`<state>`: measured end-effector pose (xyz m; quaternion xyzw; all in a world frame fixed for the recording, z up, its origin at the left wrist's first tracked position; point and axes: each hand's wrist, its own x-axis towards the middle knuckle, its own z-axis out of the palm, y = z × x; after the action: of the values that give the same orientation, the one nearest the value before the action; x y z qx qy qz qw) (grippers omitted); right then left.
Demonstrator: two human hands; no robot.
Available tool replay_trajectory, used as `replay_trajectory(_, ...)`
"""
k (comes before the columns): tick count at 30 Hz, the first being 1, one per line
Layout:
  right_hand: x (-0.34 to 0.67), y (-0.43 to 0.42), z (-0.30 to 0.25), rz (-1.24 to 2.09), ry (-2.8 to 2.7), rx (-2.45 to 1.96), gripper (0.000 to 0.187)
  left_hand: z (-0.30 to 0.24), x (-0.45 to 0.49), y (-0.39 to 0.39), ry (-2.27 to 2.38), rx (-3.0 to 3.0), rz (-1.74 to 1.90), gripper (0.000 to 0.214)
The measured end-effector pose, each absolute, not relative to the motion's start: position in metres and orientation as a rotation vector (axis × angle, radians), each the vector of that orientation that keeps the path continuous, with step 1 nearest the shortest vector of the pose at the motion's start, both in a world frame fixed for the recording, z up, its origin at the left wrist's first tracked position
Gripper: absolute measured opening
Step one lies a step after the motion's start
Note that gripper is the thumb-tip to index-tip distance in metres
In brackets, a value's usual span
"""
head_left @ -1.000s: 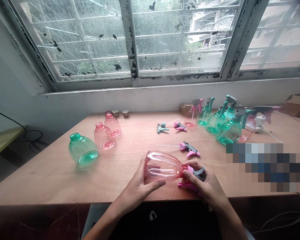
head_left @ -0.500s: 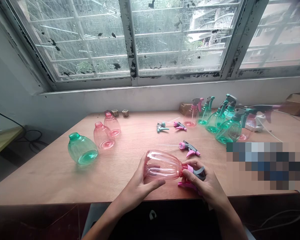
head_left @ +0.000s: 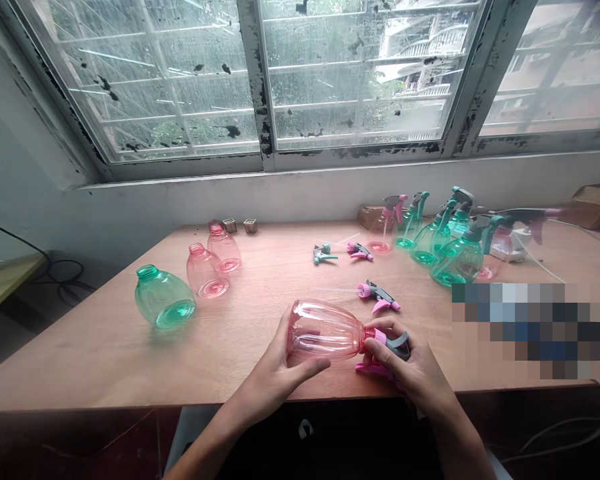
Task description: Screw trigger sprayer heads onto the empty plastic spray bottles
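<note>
Bottle [head_left: 325, 330] tilts sideways near the table's [head_left: 245, 333] front edge: my left hand [head_left: 283, 373] cups its base, my right hand's [head_left: 415, 367] fingers grip the sprayer [head_left: 399, 347] at its neck. I see bare wood between left hand and green bottle [head_left: 165, 300].
</note>
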<state>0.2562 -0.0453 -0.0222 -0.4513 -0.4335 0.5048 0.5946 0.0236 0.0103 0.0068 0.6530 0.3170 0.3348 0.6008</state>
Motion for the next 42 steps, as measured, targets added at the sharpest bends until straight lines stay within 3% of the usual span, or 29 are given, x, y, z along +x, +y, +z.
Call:
replay_trajectory(6, 0.2572, -0.0453, -0.0232, 1.182, -1.011, -1.054, 0.037, 0.0054, 0.0233, 0.0109, 0.755, 1.528, 0.781, 0.086)
replay_trajectory(20, 0.2576, -0.0450, -0.0236, 1.173, -1.022, -1.051, 0.037, 0.0024, 0.0231, 0.0116, 0.730, 1.519, 0.775, 0.100)
replay_trajectory(31, 0.2573, -0.0453, -0.0227, 1.180, -1.013, -1.058, 0.037, 0.0053, 0.0234, 0.0111, 0.729, 1.523, 0.777, 0.099)
replay_trajectory(42, 0.2563, -0.0461, -0.0203, 1.168, -1.008, -1.066, 0.039, 0.0071, 0.0248, 0.0113, 0.709, 1.537, 0.767, 0.061)
